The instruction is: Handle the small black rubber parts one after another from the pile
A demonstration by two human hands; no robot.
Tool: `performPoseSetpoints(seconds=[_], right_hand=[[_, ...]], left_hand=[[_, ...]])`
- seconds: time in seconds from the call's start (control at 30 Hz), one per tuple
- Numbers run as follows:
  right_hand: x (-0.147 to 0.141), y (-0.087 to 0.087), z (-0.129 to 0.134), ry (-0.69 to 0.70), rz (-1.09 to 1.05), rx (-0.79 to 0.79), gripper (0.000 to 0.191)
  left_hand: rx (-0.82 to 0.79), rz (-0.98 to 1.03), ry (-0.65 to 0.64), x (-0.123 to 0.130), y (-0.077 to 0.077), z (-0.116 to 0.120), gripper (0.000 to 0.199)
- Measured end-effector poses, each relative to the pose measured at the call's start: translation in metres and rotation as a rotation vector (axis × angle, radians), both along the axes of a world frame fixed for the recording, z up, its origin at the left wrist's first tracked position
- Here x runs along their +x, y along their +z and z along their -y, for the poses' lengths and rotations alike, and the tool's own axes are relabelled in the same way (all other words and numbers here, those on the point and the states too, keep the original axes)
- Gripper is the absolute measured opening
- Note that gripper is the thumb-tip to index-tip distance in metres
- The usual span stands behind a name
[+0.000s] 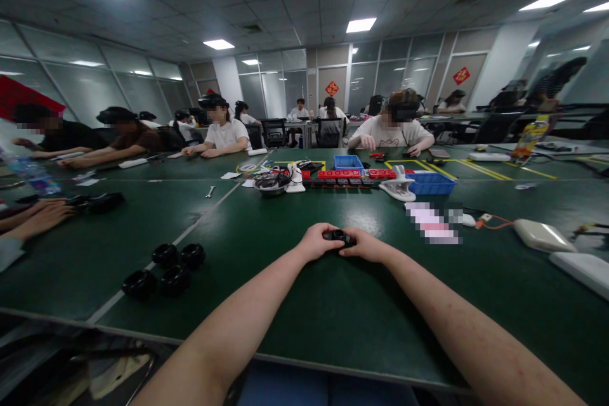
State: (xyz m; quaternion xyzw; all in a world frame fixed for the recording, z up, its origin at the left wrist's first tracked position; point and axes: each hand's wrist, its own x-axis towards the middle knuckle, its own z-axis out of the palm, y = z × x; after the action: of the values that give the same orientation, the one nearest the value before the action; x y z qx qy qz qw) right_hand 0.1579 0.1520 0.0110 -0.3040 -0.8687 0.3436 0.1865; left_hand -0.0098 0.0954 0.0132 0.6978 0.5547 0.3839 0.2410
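Note:
Both my hands meet over the green table (304,304), straight ahead of me. Between them is a small black round part (339,236) with a ring-like top; its exact kind is hard to make out. My left hand (318,241) grips its left side, the thumb lying across the front. On the other side my right hand (365,245) has its fingers closed on the same part. Much of the part is covered by fingers. Several black cup-like round pieces (175,279) stand in a cluster to the left, apart from my hands.
Beyond my hands stand a metal bowl (271,184) with cables, red power strips (340,174), a blue bin (432,184) and a white clamp-like stand (398,185). A wrench (210,191) lies left. White power banks (542,235) lie right. A co-worker's hands (45,219) rest at far left.

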Motion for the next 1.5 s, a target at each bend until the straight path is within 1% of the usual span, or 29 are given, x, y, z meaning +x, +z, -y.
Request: performPoseSetpoints(seconds=[0.07, 0.13, 0.27, 0.47, 0.7, 1.03, 1.27, 1.37, 1.5], right_hand=[[0.000, 0.001, 0.000, -0.009, 0.003, -0.030, 0.028], [-0.001, 0.002, 0.001, -0.006, -0.005, -0.032, 0.026], [-0.002, 0.003, 0.002, -0.011, -0.017, -0.020, 0.024], [-0.002, 0.001, 0.002, -0.029, -0.022, -0.048, 0.024], [-0.002, 0.000, 0.003, -0.060, -0.041, -0.053, 0.022], [-0.003, 0.003, 0.006, -0.068, -0.052, -0.161, 0.022], [-0.004, 0.001, 0.004, -0.088, -0.053, -0.148, 0.025], [-0.005, -0.001, 0.003, -0.126, -0.040, -0.133, 0.027], [-0.008, -0.002, 0.005, -0.207, 0.021, -0.056, 0.028]], left_hand=[[-0.008, 0.008, -0.015, 0.000, 0.000, 0.000, 0.035], [-0.017, 0.013, -0.027, 0.000, 0.000, 0.000, 0.035], [-0.015, 0.013, -0.028, 0.000, 0.001, 0.001, 0.035], [0.013, 0.015, -0.011, 0.001, 0.001, 0.002, 0.034], [-0.002, 0.048, -0.022, 0.002, -0.002, 0.000, 0.035], [-0.012, 0.026, 0.002, 0.003, 0.000, 0.001, 0.036], [-0.011, 0.020, 0.028, 0.005, 0.002, 0.003, 0.037], [-0.003, 0.019, 0.043, 0.006, 0.001, 0.004, 0.036], [0.013, -0.008, 0.109, 0.010, -0.002, 0.003, 0.035]])
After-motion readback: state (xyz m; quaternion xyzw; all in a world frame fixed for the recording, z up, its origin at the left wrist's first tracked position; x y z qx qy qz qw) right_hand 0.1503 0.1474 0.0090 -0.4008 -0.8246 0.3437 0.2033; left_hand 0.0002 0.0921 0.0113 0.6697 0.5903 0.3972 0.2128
